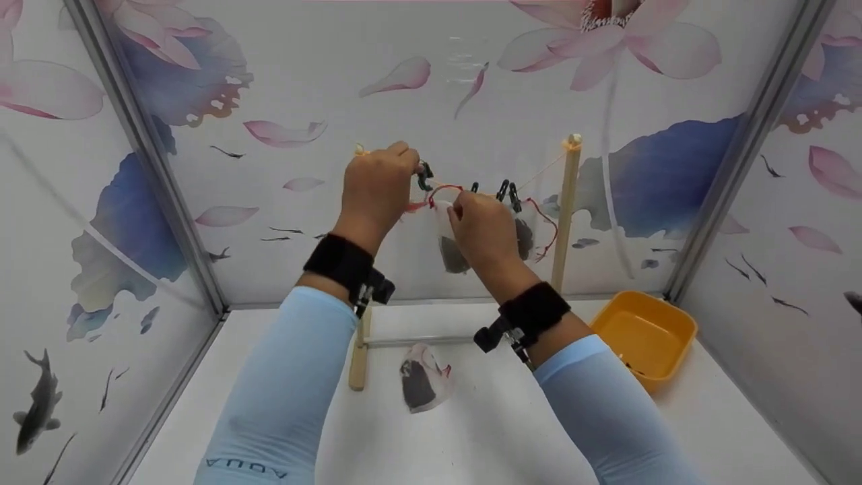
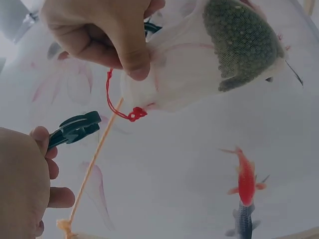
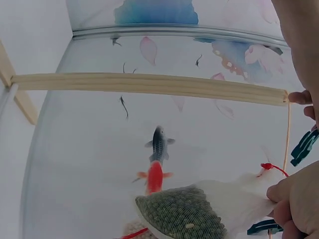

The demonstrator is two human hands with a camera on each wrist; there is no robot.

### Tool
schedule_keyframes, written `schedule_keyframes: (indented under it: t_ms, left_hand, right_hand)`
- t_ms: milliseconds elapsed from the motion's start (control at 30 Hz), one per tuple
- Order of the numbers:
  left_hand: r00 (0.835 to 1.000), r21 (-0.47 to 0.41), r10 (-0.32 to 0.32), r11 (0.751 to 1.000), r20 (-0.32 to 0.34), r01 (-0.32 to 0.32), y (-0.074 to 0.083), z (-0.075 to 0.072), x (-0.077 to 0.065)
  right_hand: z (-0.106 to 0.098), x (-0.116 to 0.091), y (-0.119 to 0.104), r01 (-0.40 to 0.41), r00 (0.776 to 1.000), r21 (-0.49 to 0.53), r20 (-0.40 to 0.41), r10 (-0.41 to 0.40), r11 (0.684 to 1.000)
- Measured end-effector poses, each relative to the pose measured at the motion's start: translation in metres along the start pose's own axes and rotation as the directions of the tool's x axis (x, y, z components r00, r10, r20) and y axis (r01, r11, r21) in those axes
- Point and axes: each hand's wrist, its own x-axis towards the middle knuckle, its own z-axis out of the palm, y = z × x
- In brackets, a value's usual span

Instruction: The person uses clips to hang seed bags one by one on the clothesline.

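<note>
My left hand point(image 1: 380, 185) pinches a dark green clothespin point(image 2: 77, 128) beside an orange string point(image 2: 92, 167), close to the left post's top. To its right, my right hand point(image 1: 488, 225) pinches the upper part of a white mesh drawstring bag point(image 3: 184, 209) at the string. Green bean-like grains fill the bag's lower end, and a red cord point(image 2: 108, 92) loops from its mouth. Partly behind the right hand another filled bag point(image 1: 525, 236) hangs from the string, with several dark clothespins point(image 1: 515, 197) above it.
The string runs to a wooden post point(image 1: 567, 209) at the right. A third filled bag point(image 1: 421, 384) lies on the white table point(image 1: 485, 417). An orange basin point(image 1: 646, 330) stands at the right, a few small dark things inside. Printed panels point(image 1: 431, 121) enclose the space.
</note>
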Motion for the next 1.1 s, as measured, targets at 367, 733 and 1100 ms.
schedule_keyframes:
  t_ms: [367,733,1100]
  left_hand:
    - [0.996,0.009,0.01,1.0,0.084,-0.011,0.002,0.016,0.017]
    - [0.997,-0.001,0.048,0.999,0.065,-0.048,0.005,0.016,0.014]
    - [0.974,0.011,0.108,0.994,0.2,-0.112,0.01,0.015,0.008]
  right_hand:
    - [0.005,0.013,0.004,0.03,0.999,-0.049,-0.036,-0.032,0.998]
    - [0.001,0.018,0.008,0.016,0.999,-0.076,-0.03,-0.018,0.997]
    - [0.001,0.014,0.009,0.049,0.998,-0.078,-0.039,-0.053,0.996]
